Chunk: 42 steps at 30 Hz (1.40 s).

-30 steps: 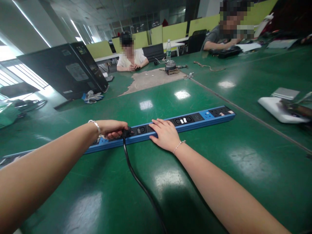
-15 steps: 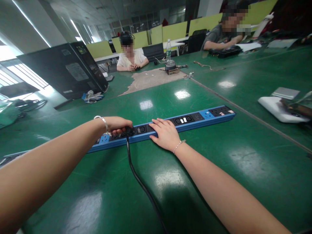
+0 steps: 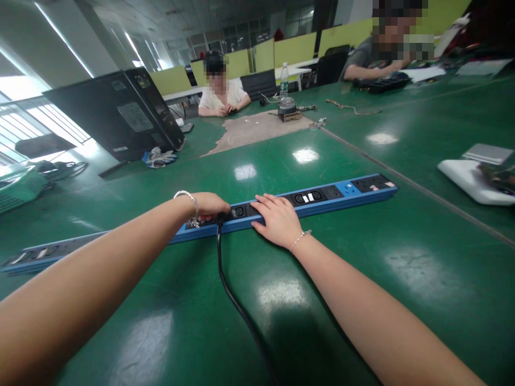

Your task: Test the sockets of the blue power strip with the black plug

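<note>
A long blue-and-black power strip lies slantwise across the green table. My left hand, with a bracelet at the wrist, is closed round a black plug at one of the strip's sockets. Much of the plug is hidden by the fingers, and how deep it sits cannot be seen. From it a black cable runs down toward the near edge. Flat across the strip, just right of the plug, rests my right hand, fingers stretched out over the top face.
Beyond the strip are a black computer case, gloves and a water bottle. A white device stands at right, a green basket at left. Two people sit across the green table.
My left wrist has shifted right relative to the strip, and less of the plug shows now. The right hand keeps its place on the strip. The whole view has shifted slightly.
</note>
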Available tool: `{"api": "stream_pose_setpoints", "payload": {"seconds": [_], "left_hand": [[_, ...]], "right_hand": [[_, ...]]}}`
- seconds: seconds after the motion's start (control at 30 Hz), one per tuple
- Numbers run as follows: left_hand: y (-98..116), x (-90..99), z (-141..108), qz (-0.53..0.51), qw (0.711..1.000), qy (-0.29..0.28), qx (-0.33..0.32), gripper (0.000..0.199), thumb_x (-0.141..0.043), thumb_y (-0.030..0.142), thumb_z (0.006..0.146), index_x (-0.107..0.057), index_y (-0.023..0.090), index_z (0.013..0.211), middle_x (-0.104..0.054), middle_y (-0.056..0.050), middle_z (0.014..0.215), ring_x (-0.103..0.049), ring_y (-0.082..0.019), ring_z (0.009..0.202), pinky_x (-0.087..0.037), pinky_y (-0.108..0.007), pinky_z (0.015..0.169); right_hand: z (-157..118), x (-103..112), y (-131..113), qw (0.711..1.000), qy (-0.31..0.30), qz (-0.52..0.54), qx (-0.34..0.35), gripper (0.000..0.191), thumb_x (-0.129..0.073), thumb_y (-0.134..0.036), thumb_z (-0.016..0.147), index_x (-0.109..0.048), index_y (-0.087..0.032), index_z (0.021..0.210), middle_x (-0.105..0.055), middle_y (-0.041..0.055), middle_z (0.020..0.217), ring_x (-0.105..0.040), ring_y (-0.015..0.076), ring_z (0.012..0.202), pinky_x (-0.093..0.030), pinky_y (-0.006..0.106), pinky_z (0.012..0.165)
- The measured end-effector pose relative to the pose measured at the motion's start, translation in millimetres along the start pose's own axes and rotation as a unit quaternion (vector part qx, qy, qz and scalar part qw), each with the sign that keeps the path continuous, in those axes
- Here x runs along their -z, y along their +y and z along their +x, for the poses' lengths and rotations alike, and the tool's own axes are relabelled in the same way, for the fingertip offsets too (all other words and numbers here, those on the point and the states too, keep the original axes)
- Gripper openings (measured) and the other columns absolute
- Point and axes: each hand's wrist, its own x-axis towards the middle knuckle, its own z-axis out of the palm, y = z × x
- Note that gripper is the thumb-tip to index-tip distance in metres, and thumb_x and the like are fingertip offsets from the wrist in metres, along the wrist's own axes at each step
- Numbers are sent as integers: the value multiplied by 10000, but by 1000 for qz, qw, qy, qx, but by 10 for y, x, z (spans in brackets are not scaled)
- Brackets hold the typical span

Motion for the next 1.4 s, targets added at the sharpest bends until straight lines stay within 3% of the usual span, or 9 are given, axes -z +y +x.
{"api": "stream_pose_setpoints", "payload": {"seconds": [0.2,0.33,0.4,0.57,0.73,0.97,1.3,1.4], "left_hand": [[4,-21,-14,52,999,-1,14,446,-393,462,771,-543,176,464,-547,-71,474,-506,-166,445,-424,-288,523],[-7,-57,-1,117,992,35,-24,527,-321,476,814,-699,117,736,-688,-171,756,-635,-242,683,-473,-318,668],[22,-80,-19,149,987,59,-32,517,-327,455,821,-712,110,845,-696,-201,893,-650,-276,807,-476,-343,733],[80,-151,-91,142,987,71,-12,500,-355,469,817,-718,134,897,-697,-222,932,-643,-334,904,-475,-411,792],[-59,-255,-106,114,984,137,-6,579,-277,483,835,-683,111,1010,-664,-229,1061,-615,-324,1004,-474,-378,819],[-107,-383,-136,101,974,197,48,637,-237,574,817,-698,158,959,-688,-196,1009,-641,-308,953,-491,-376,788],[-103,-477,-164,72,971,217,66,636,-221,603,809,-700,186,841,-702,-171,930,-646,-317,887,-482,-388,758],[-78,-424,-233,55,972,215,71,629,-220,600,808,-695,188,796,-696,-168,906,-640,-328,861,-474,-391,721]], "right_hand": [[-1,-11,6,1000,-2,-1,-4,461,-551,-391,811,-551,-200,1230,-510,60,1350,-404,250,1249,-281,410,1021],[-2,-12,4,1000,-3,-7,-5,462,-553,-393,811,-549,-203,1232,-505,59,1355,-399,246,1254,-278,411,1025],[-1,-5,0,1000,-7,-10,-5,462,-559,-395,811,-548,-209,1233,-503,62,1356,-398,244,1256,-282,414,1022],[1,23,-8,1000,-13,-22,4,434,-532,-423,839,-549,-262,1242,-498,57,1361,-398,250,1259,-303,421,1002],[-1,28,-8,1000,-16,-23,0,421,-535,-435,840,-562,-287,1233,-501,46,1359,-401,238,1258,-302,417,1009],[-6,22,-3,1000,-12,-15,-5,421,-547,-434,836,-566,-288,1231,-500,42,1360,-400,236,1258,-296,414,1014],[-9,26,-4,1000,-8,-8,-9,419,-562,-432,830,-569,-298,1226,-495,38,1364,-393,247,1262,-295,417,1014],[-10,30,-5,1000,-11,-11,-10,421,-557,-439,830,-566,-309,1230,-488,32,1371,-380,256,1273,-295,416,1010]]}}
